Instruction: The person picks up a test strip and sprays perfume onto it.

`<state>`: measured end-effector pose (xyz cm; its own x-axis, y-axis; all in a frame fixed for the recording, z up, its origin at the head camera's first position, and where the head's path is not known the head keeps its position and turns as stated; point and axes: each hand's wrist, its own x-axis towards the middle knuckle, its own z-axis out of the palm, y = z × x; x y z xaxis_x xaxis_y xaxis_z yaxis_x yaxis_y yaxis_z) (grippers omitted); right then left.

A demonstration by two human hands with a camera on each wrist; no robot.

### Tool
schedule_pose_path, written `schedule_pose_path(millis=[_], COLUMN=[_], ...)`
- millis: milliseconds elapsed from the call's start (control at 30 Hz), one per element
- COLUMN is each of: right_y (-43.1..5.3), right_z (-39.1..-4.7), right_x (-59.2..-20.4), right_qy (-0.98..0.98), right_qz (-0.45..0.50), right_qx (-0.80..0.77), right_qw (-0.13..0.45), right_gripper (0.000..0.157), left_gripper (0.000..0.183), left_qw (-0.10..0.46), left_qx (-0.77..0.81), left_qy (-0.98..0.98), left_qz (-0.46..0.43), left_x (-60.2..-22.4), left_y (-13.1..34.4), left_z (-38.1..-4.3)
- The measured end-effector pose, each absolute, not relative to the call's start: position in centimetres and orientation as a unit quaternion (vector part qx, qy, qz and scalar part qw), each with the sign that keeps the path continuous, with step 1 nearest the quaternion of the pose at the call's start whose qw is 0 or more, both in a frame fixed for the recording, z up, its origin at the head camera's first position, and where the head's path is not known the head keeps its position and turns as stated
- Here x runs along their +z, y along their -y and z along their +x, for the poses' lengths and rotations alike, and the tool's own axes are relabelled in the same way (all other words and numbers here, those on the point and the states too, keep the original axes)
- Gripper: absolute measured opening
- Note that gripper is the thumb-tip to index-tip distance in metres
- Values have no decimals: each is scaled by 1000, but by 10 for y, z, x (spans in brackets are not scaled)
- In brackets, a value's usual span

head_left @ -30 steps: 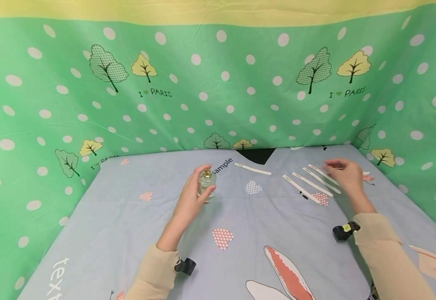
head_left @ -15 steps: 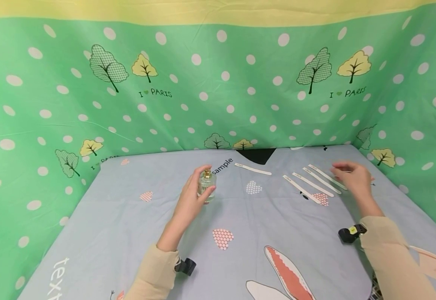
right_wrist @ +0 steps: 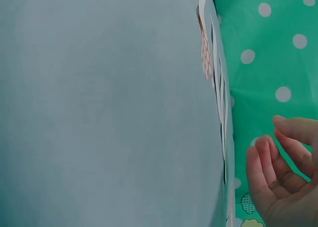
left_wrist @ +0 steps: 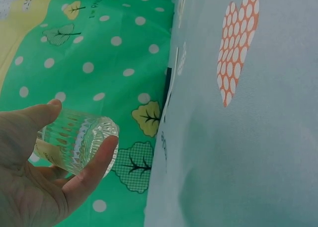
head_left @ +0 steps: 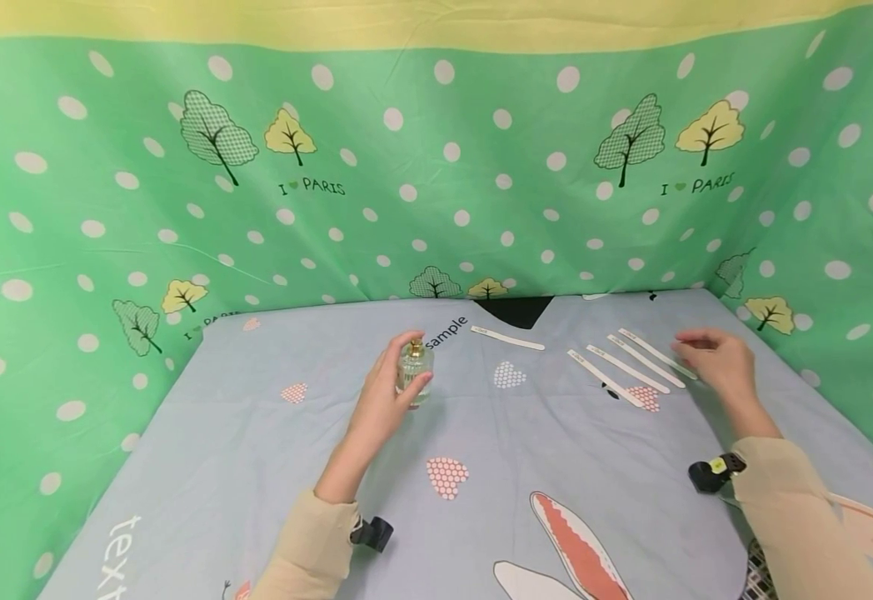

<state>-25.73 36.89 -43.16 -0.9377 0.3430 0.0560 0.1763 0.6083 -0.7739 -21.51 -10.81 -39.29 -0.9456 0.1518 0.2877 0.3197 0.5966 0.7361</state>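
My left hand (head_left: 378, 404) grips a small clear glass perfume bottle (head_left: 416, 367) with a gold spray neck, held upright above the table. In the left wrist view, the ribbed glass base of the perfume bottle (left_wrist: 82, 142) shows between thumb and fingers. Several narrow white paper test strips (head_left: 627, 369), with small print at their far ends, lie slanted side by side at the right. Just right of the outermost strip hovers my right hand (head_left: 723, 364). Its fingers are loosely bent with nothing between them, as the right hand (right_wrist: 283, 172) shows in the right wrist view.
One more white strip (head_left: 507, 338) lies apart, near the back middle. A pale blue printed cloth (head_left: 256, 467) covers the table. Behind and at both sides hangs a green dotted curtain (head_left: 376, 183). Each wrist wears a black camera (head_left: 710, 475).
My right hand has drifted to the right, away from the row of strips, uncovering more of the outermost one. My left hand and the perfume bottle stay in place.
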Motion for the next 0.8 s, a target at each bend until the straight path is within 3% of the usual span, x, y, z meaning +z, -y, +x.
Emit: schedule_pose_path(millis=[800], right_y=[-384], right_z=[-253], right_x=[-441], right_qy=[908], right_qz=[-158], right_qx=[383], right_qw=[66], right_gripper=[43], left_gripper=[58], left_qw=[102], left_qx=[-428], left_qy=[888], left_qz=[-135], left_x=[-392], left_y=[109], left_z=[-214])
